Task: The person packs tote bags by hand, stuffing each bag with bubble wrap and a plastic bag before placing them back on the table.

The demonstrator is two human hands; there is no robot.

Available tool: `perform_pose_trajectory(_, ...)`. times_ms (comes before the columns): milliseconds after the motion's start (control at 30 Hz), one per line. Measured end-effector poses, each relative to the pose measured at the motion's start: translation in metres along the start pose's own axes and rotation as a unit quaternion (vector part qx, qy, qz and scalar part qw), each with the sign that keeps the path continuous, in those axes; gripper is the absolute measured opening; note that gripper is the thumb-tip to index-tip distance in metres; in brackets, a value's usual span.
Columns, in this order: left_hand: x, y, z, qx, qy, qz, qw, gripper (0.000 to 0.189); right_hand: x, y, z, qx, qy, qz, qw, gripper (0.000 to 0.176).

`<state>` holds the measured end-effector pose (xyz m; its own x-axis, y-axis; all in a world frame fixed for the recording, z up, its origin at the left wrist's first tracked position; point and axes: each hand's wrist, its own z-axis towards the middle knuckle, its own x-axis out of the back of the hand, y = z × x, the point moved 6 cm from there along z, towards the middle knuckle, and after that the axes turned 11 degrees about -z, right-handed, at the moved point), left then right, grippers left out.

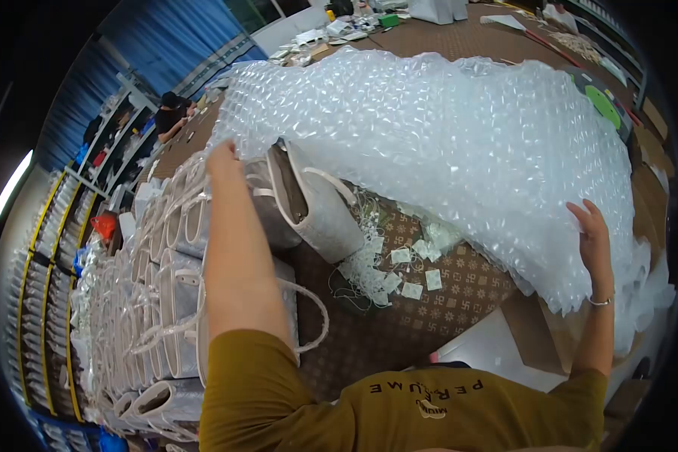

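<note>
A large sheet of clear bubble wrap (429,128) spreads across the table in front of me. My left hand (223,160) is closed at the sheet's left corner, above the rows of handbags; its fingertips are partly hidden. My right hand (590,226) rests against the sheet's right part, thumb and fingers apart. Between my arms a pale grey handbag (325,215) leans tilted with its mouth open, partly beside the wrap. Many similar handbags (179,309) stand packed together under and left of my left arm.
White square tags with strings (401,256) lie heaped on the brown patterned table cover (459,301). A cardboard box (539,331) is by my right arm. Racks with yellow posts (41,294) stand left. Another person (170,117) sits at the table's far left.
</note>
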<state>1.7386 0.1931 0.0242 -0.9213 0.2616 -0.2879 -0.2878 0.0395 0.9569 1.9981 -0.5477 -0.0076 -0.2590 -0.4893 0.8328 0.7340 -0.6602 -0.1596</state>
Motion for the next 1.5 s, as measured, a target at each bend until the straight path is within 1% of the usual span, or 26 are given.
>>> perform_pose_trajectory(67,-0.001,-0.002,-0.008,-0.020,-0.009,-0.055,0.998,0.067,-0.007,0.006,-0.016,-0.022,-0.028,0.013,0.999,0.057)
perform_pose_trajectory(167,0.029,-0.017,-0.035,-0.025,0.168,-0.038,0.985,0.080,-0.015,0.014,-0.047,-0.041,-0.043,0.042,0.997,0.056)
perform_pose_trajectory(233,0.025,-0.052,-0.033,0.071,0.133,-0.032,0.988,0.091,-0.018,0.029,-0.056,-0.060,-0.013,0.083,0.995,0.054)
perform_pose_trajectory(267,0.022,-0.050,-0.033,0.066,0.126,-0.040,0.989,0.091,-0.021,0.037,-0.059,-0.060,-0.001,0.080,0.995,0.054)
perform_pose_trajectory(333,0.024,-0.048,-0.040,0.041,0.133,0.121,0.983,0.103,-0.040,0.055,-0.068,-0.057,-0.054,-0.018,0.997,0.055)
perform_pose_trajectory(367,0.020,-0.037,-0.064,0.040,0.129,0.116,0.984,0.103,-0.043,0.059,-0.071,-0.056,-0.084,-0.066,0.993,0.057)
perform_pose_trajectory(400,0.017,0.000,-0.105,0.009,0.185,0.293,0.938,0.101,-0.022,0.031,-0.061,-0.058,-0.079,-0.070,0.993,0.057)
perform_pose_trajectory(433,0.016,0.025,-0.133,-0.022,0.235,0.460,0.856,0.099,-0.007,-0.008,-0.055,-0.104,-0.130,-0.127,0.978,0.062)
perform_pose_trajectory(467,0.017,0.024,-0.136,-0.023,0.233,0.458,0.858,0.099,0.008,-0.049,-0.050,-0.149,-0.180,-0.182,0.955,0.069)
perform_pose_trajectory(500,0.022,0.027,-0.140,-0.056,0.260,0.411,0.872,0.097,0.022,-0.065,-0.045,-0.193,-0.232,-0.234,0.924,0.078)
perform_pose_trajectory(567,0.033,0.023,-0.152,-0.116,0.307,0.329,0.885,0.095,0.025,-0.138,-0.014,-0.031,-0.094,-0.087,0.991,0.103)
perform_pose_trajectory(600,0.037,0.012,-0.158,-0.111,0.301,0.343,0.883,0.095,0.017,-0.178,0.001,0.003,-0.089,-0.018,0.996,0.099)
perform_pose_trajectory(667,0.043,-0.012,-0.162,-0.091,0.290,0.229,0.925,0.087,0.011,-0.257,0.033,0.112,-0.055,-0.053,0.991,0.080)
perform_pose_trajectory(733,0.042,-0.022,-0.155,-0.089,0.278,0.163,0.942,0.084,-0.023,-0.283,0.061,0.149,0.089,-0.110,0.979,0.065)
perform_pose_trajectory(767,0.041,-0.029,-0.141,-0.048,0.236,0.131,0.962,0.083,-0.030,-0.285,0.069,0.142,0.097,-0.110,0.979,0.065)
perform_pose_trajectory(833,0.038,-0.037,-0.118,0.037,0.149,0.071,0.986,0.081,-0.058,-0.282,0.081,0.056,-0.091,0.055,0.993,0.053)
perform_pose_trajectory(867,0.034,-0.025,-0.121,0.031,0.146,0.070,0.986,0.081,-0.059,-0.284,0.081,0.056,-0.084,0.057,0.993,0.053)
perform_pose_trajectory(967,0.017,-0.028,-0.140,0.134,0.054,-0.007,0.989,0.075,-0.051,-0.282,0.053,0.113,0.051,0.104,0.987,0.049)
perform_pose_trajectory(1000,0.020,-0.030,-0.137,0.141,0.053,-0.004,0.989,0.075,-0.056,-0.280,0.049,0.108,0.046,0.101,0.988,0.049)
perform_pose_trajectory(1133,0.025,-0.035,-0.107,0.113,-0.036,-0.049,0.992,0.060,-0.059,-0.274,0.021,0.171,0.096,0.112,0.974,0.045)
perform_pose_trajectory(1233,0.047,-0.017,-0.107,-0.008,0.112,0.020,0.993,0.035,-0.047,-0.272,0.016,0.133,0.106,0.178,0.969,0.052)
perform_pose_trajectory(1267,0.043,-0.006,-0.117,-0.013,0.112,0.014,0.994,0.035,-0.042,-0.272,0.019,0.137,0.112,0.178,0.968,0.052)
perform_pose_trajectory(1367,0.011,-0.009,-0.151,0.100,-0.019,-0.213,0.972,0.025,-0.027,-0.255,0.018,0.103,0.143,0.324,0.929,0.053)
perform_pose_trajectory(1400,0.015,-0.009,-0.136,0.104,-0.028,-0.210,0.972,0.025,-0.028,-0.250,0.016,0.094,0.148,0.320,0.931,0.053)
perform_pose_trajectory(1433,0.029,-0.004,-0.102,0.044,-0.039,-0.222,0.973,0.028,-0.034,-0.251,0.014,0.121,0.125,0.277,0.945,0.052)
perform_pose_trajectory(1500,0.031,0.039,-0.115,-0.126,-0.016,-0.191,0.973,0.030,-0.054,-0.257,0.013,0.176,0.071,0.192,0.963,0.051)
